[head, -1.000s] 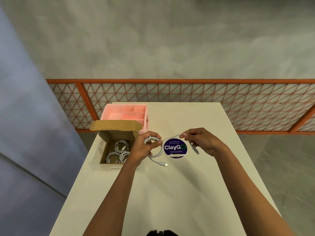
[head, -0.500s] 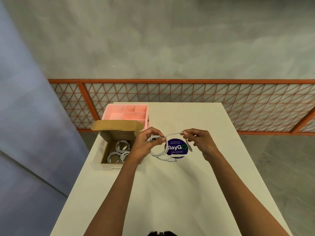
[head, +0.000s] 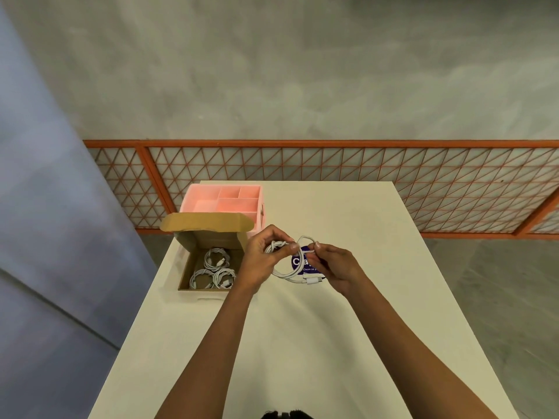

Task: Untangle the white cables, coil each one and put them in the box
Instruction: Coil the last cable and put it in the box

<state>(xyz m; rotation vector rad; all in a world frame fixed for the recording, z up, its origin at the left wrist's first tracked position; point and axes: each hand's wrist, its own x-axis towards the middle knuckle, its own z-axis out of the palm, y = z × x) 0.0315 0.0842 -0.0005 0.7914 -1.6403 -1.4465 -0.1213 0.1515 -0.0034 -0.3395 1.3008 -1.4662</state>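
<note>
Both hands are up over the table [head: 302, 343], close together. The left hand [head: 262, 257] has its fingers and thumb curled tight round a bunch of loops of the white cable [head: 283, 274]. The right hand [head: 336, 267] pinches a small arch of the same cable between thumb and fingertip, right beside the left thumb. Below the two grips the rest of the cable hangs in a loose loop, and its plug [head: 313, 280] dangles under the right hand's fingers.

Directly under that hanging loop is a round purple sticker [head: 295, 262] on the tabletop, half covered by the cable and the right hand's fingers, so only a few white letters can be read.

Just to the left of the left hand's grip sits the cardboard box [head: 188, 264], open, with its lid flap [head: 205, 222] standing up on the far side. Three coiled cables [head: 215, 259] lie on its floor, and the left wrist hides its near right corner. Beyond the flap, farther out from the grip, is a pink divided organiser [head: 233, 204], touching or nearly touching the box; the flap hides the join. Past the table's far edge runs an orange lattice fence [head: 363, 164] against a grey wall.
</note>
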